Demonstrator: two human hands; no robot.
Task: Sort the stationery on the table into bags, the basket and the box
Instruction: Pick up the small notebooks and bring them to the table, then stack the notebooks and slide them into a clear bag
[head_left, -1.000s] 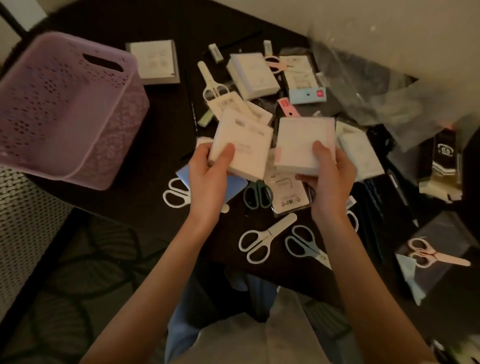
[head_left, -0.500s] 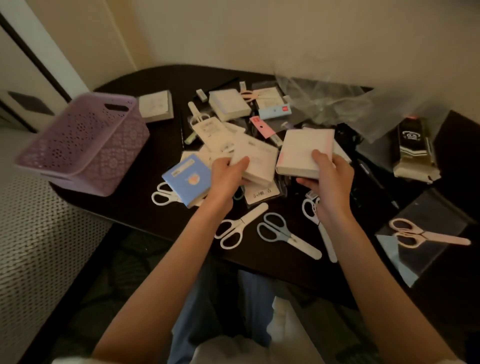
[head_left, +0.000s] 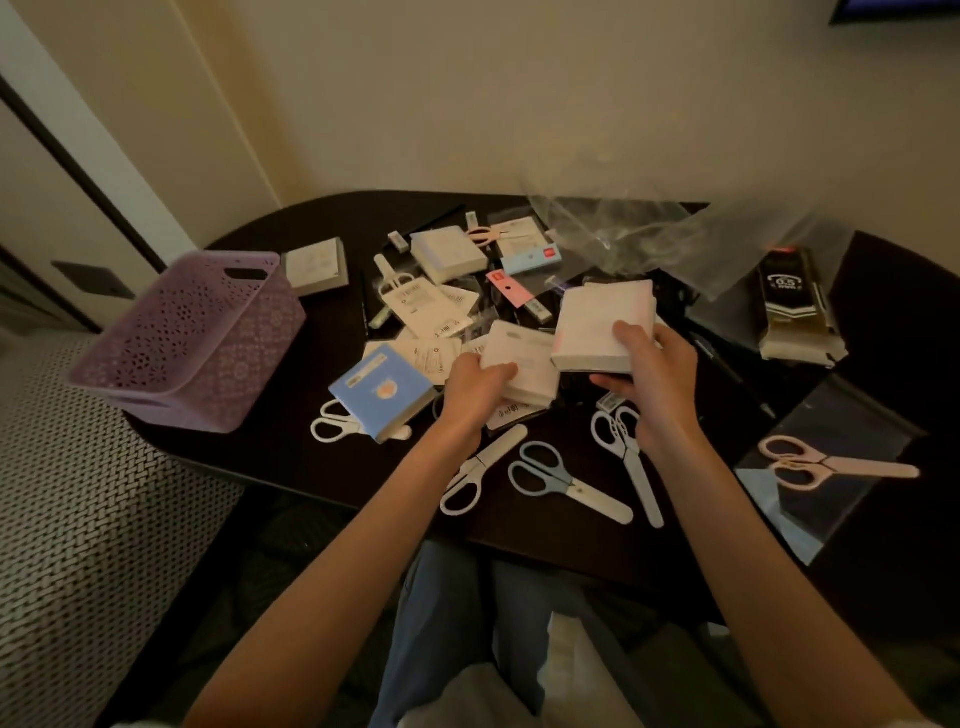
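Note:
My left hand (head_left: 475, 387) grips a white pack of note paper (head_left: 522, 358) at the middle of the dark table (head_left: 291, 441). My right hand (head_left: 652, 369) holds a second white pack with a pink edge (head_left: 605, 322) just to its right, the two packs almost touching. A blue pack (head_left: 382, 392) lies left of my left hand. Several scissors lie near the front edge: white (head_left: 480, 470), blue (head_left: 563, 480) and another blue pair (head_left: 626, 454). Pink scissors (head_left: 826, 462) lie on a clear bag at the right.
A purple perforated basket (head_left: 202, 338) stands at the table's left end. Clear plastic bags (head_left: 649, 228) are heaped at the back right, beside a black box of pen refills (head_left: 789, 301). More small packs and erasers (head_left: 449, 254) litter the back. A woven seat is at the left.
The view has tilted up and pulled back. My left hand brought its pack closer to the pack in my right hand; both hands keep their hold.

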